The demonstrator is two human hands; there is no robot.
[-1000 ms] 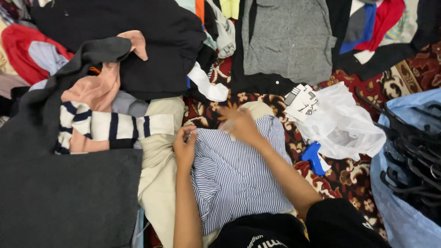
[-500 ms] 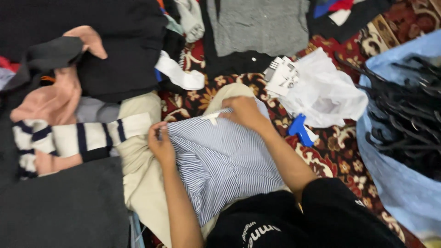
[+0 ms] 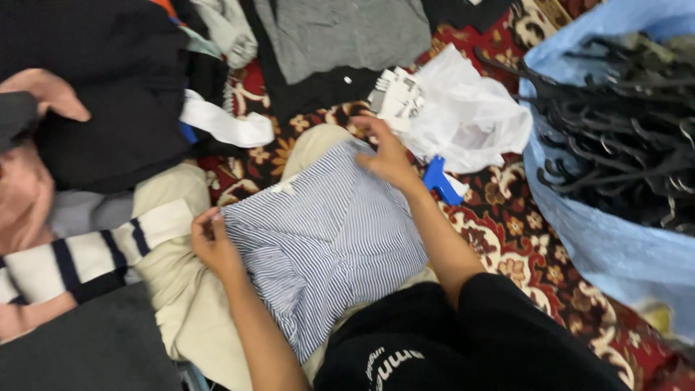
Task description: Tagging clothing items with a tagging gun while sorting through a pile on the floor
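The striped shirt lies flat in front of you, on beige cloth over the red carpet. Your left hand pinches its left edge. Your right hand rests on its far corner, fingers spread. A blue tool and white bag lie just beside that hand. Black hangers fill the right edge.

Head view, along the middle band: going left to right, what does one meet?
Pink garment → navy-and-cream striped sleeve → left hand gripping the edge of the blue pinstriped shirt → right hand on its far edge → small blue tool → white plastic bag → black hangers on a light blue sack.
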